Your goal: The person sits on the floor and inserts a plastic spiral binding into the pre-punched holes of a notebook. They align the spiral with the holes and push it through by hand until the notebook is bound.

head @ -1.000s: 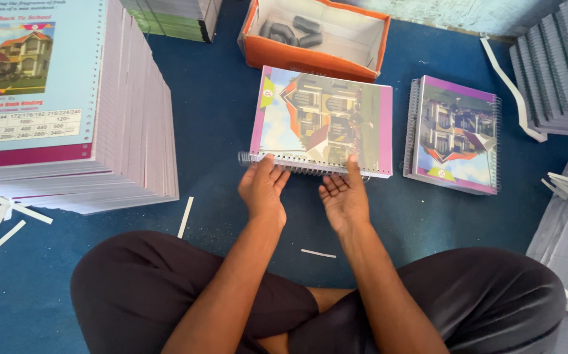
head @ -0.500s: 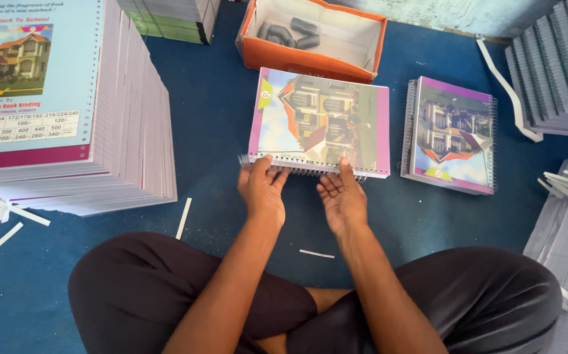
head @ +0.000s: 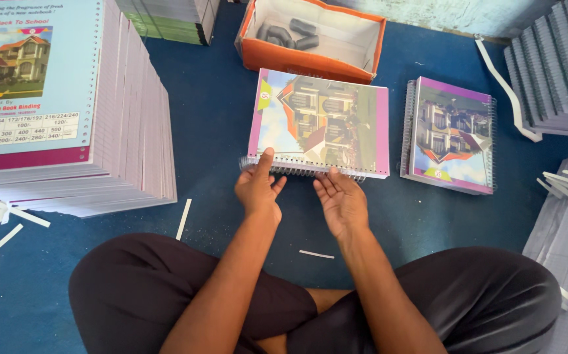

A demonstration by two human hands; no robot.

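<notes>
A notebook (head: 320, 121) with a colourful house picture and pink borders lies flat on the blue floor in front of me, its wire spiral binding (head: 300, 169) along the near edge. My left hand (head: 258, 187) touches the left end of the spiral, thumb up on the cover. Just right of it, my right hand (head: 342, 200) rests with fingertips against the spiral, palm turned inward. Neither hand grips the book.
A bound notebook pile (head: 451, 134) lies to the right. A tall stack of unbound covers and pages (head: 67, 111) stands at left. An orange box (head: 310, 36) with dark rolls sits behind. Grey stacks (head: 559, 65) fill the right; paper strips (head: 183, 219) litter the floor.
Both hands have slid slightly back and opened along the spiral edge; the notebook stays in place.
</notes>
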